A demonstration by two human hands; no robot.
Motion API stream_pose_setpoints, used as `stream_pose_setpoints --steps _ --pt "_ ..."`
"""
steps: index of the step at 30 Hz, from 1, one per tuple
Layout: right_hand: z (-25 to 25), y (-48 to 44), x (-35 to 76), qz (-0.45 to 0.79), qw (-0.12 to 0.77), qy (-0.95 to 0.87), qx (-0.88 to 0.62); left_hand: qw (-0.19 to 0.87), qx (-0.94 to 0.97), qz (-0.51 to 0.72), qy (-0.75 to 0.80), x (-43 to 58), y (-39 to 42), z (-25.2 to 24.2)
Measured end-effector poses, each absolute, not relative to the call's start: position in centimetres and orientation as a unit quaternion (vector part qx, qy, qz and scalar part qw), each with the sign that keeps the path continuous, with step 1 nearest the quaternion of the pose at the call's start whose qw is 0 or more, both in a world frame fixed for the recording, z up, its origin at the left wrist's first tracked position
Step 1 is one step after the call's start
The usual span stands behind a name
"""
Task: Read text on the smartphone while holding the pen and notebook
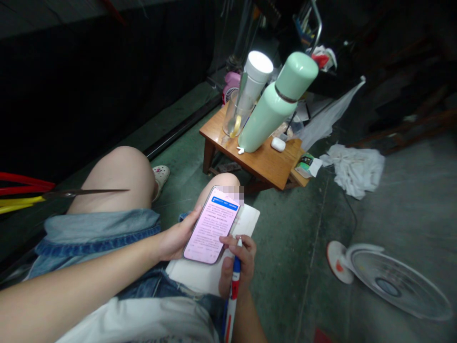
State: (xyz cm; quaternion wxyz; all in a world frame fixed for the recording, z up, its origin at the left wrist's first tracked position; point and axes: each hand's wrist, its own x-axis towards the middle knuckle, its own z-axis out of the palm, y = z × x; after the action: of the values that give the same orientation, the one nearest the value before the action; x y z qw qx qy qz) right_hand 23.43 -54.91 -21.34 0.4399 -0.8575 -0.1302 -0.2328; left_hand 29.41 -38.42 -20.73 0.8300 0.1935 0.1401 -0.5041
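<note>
Gripping phone steadily in left hand; right-hand fingers closed on marker pen, white notepad just beneath.

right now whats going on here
A seated person holds a phone showing a page of text in their left hand. Their right hand grips a blue, white and red pen, just beside the phone and above a white pad on their lap. Ahead, a low wooden table holds a mint-green flask and a glass.
</note>
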Motion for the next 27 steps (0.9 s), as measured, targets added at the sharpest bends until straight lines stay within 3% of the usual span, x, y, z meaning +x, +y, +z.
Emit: stream_pose_setpoints --steps 27 --pt "-22.7 -55.3 22.9 -0.210 0.458 -0.131 -0.854 0.831 0.183 -0.498 0.166 29.4 -38.5 -20.5"
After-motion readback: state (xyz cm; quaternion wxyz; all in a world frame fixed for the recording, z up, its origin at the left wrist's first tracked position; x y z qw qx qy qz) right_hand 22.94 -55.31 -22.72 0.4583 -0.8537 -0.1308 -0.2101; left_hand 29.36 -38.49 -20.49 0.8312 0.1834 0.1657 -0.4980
